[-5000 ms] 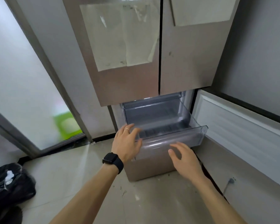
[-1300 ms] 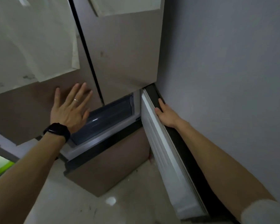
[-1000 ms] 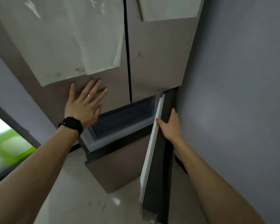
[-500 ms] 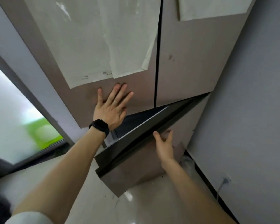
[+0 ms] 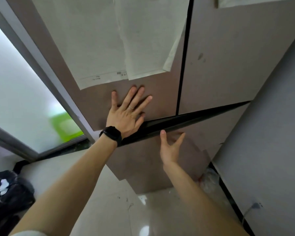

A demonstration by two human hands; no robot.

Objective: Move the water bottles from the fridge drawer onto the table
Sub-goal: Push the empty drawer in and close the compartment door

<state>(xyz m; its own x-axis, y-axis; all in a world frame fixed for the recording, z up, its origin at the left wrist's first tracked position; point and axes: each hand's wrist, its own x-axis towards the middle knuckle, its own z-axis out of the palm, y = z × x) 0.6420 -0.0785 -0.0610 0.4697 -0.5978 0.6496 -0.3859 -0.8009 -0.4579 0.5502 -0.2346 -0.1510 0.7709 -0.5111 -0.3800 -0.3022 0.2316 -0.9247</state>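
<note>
- The fingers [image 5: 138,92] of the left hand [image 5: 126,114] are straight and spread, pressed flat on the upper fridge door [image 5: 160,103] just below the paper sheets [image 5: 109,48]. They hold nothing.
- The fingers [image 5: 180,138] of the right hand [image 5: 170,149] are extended and loosely parted, thumb up, and grasp nothing. They lie at the face of the lower fridge door [image 5: 203,133], just under its top edge. We cannot tell whether they touch it.
- A black watch [image 5: 111,134] sits on the left wrist.
- The lower fridge door stands ajar. A dark wedge-shaped gap [image 5: 177,122] runs along its top edge, wider beside the left hand and closing to nothing toward the wall [image 5: 271,133].
- Key relation: the fridge drawer lies behind the lower fridge door, straight ahead of the right fingers. The door's long axis runs from lower left to upper right. The right hand is the nearer one, so we judge that any push or pull on this door falls to it.
- The fridge drawer, the water bottles and the table are all out of view, so we cannot state where the bottles are.
- A black bag [image 5: 7,189] lies on the floor [image 5: 143,210] at far left.
</note>
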